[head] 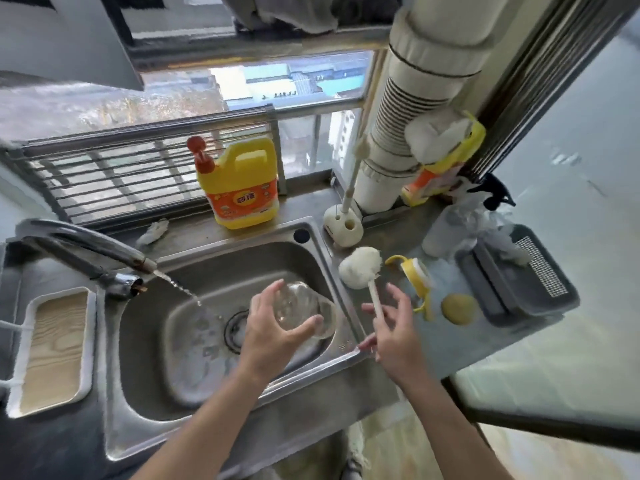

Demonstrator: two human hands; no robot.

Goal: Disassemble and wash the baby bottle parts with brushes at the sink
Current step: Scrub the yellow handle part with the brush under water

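Observation:
My left hand [277, 327] grips a clear glass baby bottle [304, 308] tilted over the steel sink [221, 393], mouth toward the right. My right hand [391, 327] is spread above the white handle of a sponge bottle brush [360, 266], which lies on the counter with its fluffy head pointing away; the fingers are straight and do not curl round the handle. To the right lie the yellow bottle collar with handles [417, 278] and a yellowish round teat [459, 308]. Water runs from the tap [86, 245] into the sink.
A yellow dish soap jug [242, 187] stands behind the sink. A white brush stand [343, 226] holds a thin brush. A grey drain basket [516, 275] sits at the right. A tray [52, 351] lies left of the sink. The window rail is behind.

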